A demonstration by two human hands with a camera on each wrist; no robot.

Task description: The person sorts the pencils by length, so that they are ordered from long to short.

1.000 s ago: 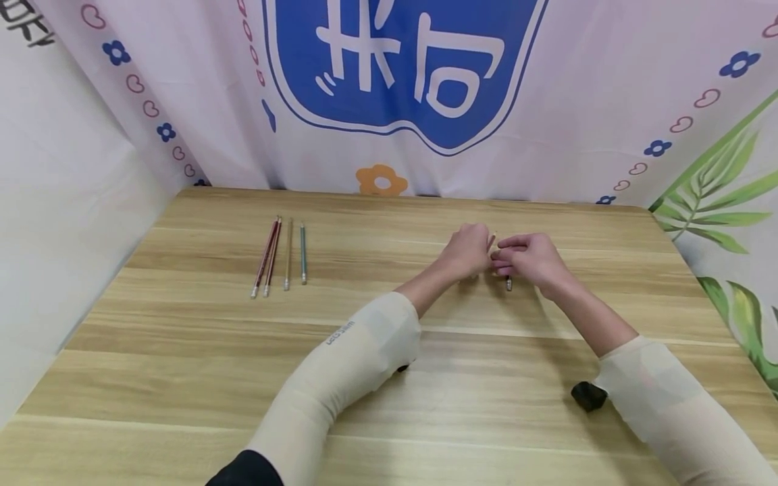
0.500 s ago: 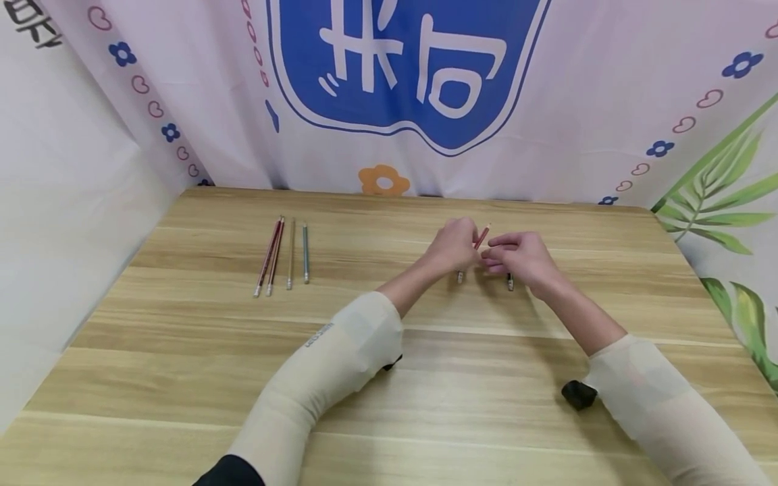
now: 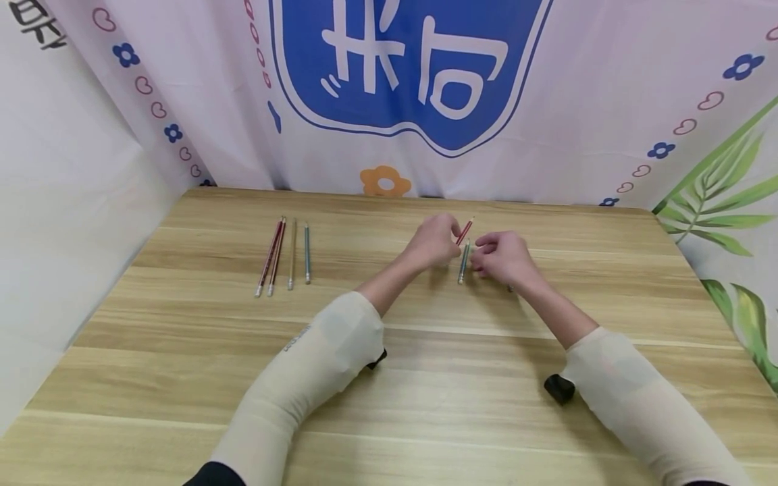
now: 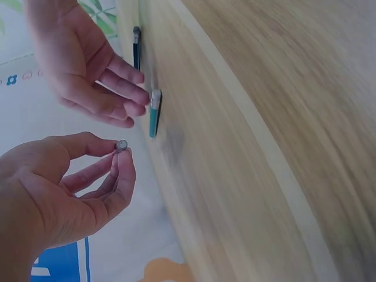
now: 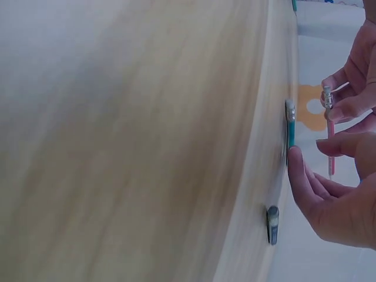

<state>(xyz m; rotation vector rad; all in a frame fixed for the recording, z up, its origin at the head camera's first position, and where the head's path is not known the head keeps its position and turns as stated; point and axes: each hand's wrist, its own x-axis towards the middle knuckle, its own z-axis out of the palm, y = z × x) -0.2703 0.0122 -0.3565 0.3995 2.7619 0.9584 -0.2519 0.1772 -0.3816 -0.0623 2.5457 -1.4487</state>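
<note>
Between its thumb and fingertips my left hand (image 3: 434, 241) pinches a red pencil (image 3: 464, 231), raised and slanted, its tip pointing to the far right. A teal pencil (image 3: 464, 264) lies on the table between the two hands, eraser end toward me. My right hand (image 3: 503, 258) is just right of it, fingers loosely bent and holding nothing; in the right wrist view a fingertip (image 5: 295, 154) overlaps the teal pencil, but I cannot tell if they touch. Mostly hidden under the right hand in the head view, a dark pencil (image 4: 136, 50) shows in the left wrist view.
On the table's left lie two dark red pencils (image 3: 267, 260) close together, a tan pencil (image 3: 292, 256) and another teal pencil (image 3: 307, 253), roughly side by side. Behind the wooden table (image 3: 425, 405) hangs a printed white curtain (image 3: 231, 135).
My left hand has moved left with the red pencil, away from the dark pencil, uncovering the teal one. My right hand has shifted slightly left too. The pencils on the left stay put.
</note>
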